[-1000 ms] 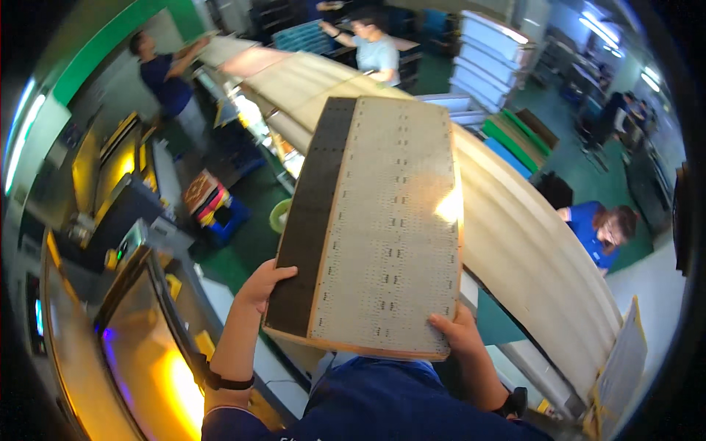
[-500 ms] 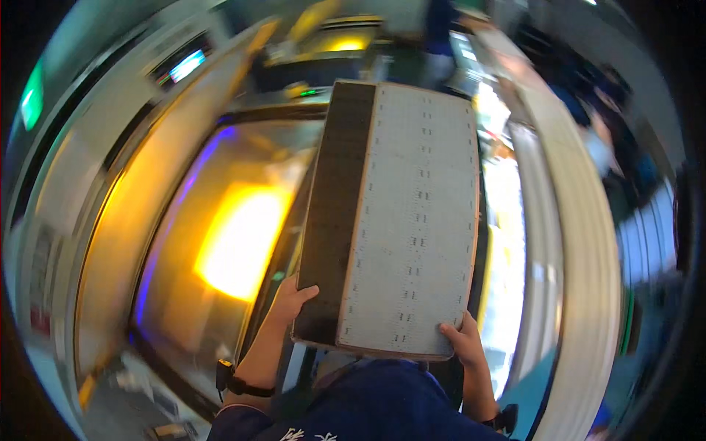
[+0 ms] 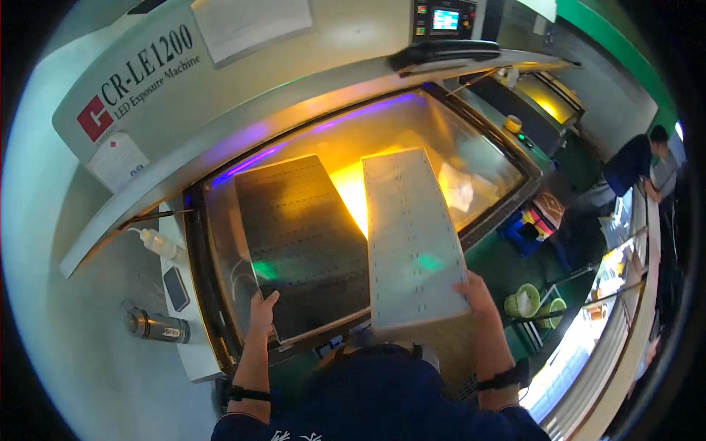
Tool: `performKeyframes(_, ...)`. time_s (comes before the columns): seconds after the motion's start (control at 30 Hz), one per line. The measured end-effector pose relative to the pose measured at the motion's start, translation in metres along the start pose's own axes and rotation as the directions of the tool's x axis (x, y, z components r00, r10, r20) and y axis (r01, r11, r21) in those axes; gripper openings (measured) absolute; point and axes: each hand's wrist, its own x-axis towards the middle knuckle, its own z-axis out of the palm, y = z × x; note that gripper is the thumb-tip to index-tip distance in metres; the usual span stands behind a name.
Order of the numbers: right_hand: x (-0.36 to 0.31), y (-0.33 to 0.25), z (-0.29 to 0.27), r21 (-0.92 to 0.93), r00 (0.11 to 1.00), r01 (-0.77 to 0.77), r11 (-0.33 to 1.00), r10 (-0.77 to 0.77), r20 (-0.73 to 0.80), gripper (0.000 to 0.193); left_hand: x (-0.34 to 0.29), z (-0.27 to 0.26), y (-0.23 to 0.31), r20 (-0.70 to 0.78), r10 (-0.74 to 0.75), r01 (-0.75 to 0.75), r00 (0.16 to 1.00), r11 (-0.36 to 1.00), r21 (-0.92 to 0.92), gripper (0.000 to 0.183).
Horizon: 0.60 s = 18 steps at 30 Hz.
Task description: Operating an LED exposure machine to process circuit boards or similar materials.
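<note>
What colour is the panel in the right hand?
The panel is pale grey with dark marks, clearest in head view.

Forearms [image 3: 252, 359] extended forward, apart; left fingers [image 3: 262, 309] gripping; right fingers [image 3: 475, 289] gripping.

Large dark lettering [image 3: 147, 65] and a smaller line [image 3: 157, 87] beneath it run across the machine's pale panel [image 3: 346, 44], beside a red square emblem [image 3: 95, 118]. White characters [image 3: 296, 435] mark the dark blue shirt [image 3: 360, 397]; the white paper's [image 3: 118, 163] print is too small to read.
</note>
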Motion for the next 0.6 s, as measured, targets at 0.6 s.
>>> performKeyframes(0.6,0.242,0.002,0.043,-0.907,0.878,0.421,-0.002,-0.25,0.408,0.071,0.048,0.056,-0.049,0.029,0.401,-0.15,0.915,0.274,0.95,0.076)
